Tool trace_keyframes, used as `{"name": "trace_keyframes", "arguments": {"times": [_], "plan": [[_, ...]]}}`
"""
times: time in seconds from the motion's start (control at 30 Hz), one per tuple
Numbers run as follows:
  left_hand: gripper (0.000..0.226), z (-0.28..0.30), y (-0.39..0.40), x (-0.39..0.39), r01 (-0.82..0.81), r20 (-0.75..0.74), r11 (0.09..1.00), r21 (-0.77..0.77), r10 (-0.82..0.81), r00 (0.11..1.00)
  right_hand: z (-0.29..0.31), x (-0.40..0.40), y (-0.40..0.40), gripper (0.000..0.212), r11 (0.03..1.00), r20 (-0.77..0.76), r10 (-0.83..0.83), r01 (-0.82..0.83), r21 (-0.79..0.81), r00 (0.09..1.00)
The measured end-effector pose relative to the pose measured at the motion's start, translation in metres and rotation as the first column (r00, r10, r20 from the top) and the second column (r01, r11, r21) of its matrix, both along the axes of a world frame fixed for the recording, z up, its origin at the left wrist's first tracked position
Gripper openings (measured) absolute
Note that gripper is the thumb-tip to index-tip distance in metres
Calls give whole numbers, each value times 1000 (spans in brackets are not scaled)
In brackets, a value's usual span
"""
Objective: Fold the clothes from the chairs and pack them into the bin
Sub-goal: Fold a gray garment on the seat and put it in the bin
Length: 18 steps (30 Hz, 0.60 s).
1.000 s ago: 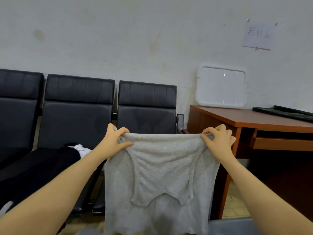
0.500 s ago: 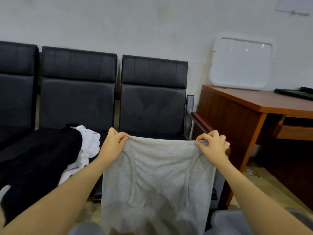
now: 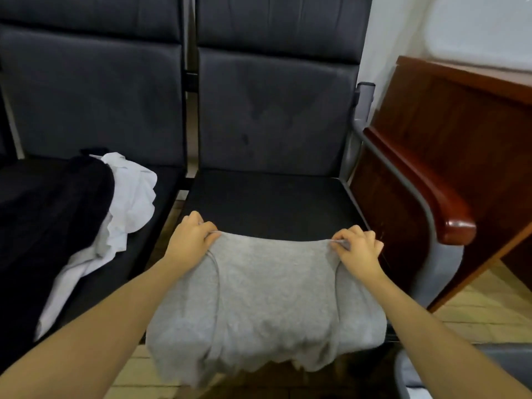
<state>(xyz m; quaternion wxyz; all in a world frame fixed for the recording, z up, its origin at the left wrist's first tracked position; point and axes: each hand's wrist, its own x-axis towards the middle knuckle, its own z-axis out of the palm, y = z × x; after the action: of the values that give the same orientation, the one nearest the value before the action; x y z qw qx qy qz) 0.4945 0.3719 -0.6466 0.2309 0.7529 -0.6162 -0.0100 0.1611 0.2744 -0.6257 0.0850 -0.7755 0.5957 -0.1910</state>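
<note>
While both hands, left hand [image 3: 193, 239] and right hand [image 3: 357, 249], pinch the grey garment's [image 3: 267, 298] top corners over the chair seat [image 3: 267, 203], lay it flat, taut and square before folding.

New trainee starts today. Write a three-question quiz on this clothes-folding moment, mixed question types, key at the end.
1. True or false: the left hand and right hand both pinch the top edge of the light grey knit garment.
2. The grey garment lies on: A) the brown wooden desk, B) the black padded chair seat, C) the floor.
3. Fill in: on the neighbouring seat, a crumpled white cloth lies beside a ____ garment.

Key: 1 true; 2 B; 3 black.
</note>
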Motion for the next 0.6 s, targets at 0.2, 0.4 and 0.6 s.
{"name": "trace_keyframes", "arguments": {"times": [0.2, 0.4, 0.6], "plan": [[30, -21, -10, -4, -30, 96, 998, 52, 25, 995, -28, 2, -8, 7, 999, 35, 24, -25, 28, 999], [11, -15, -10, -1, 45, -272, 982, 186, 7, 962, -32, 1, -10, 8, 997, 79, 80, -81, 12, 994], [5, -13, -8, -12, -105, -340, 990, 91, 130, 931, -27, 2, -2, 6, 999, 120, -27, 21, 49, 992]]}}
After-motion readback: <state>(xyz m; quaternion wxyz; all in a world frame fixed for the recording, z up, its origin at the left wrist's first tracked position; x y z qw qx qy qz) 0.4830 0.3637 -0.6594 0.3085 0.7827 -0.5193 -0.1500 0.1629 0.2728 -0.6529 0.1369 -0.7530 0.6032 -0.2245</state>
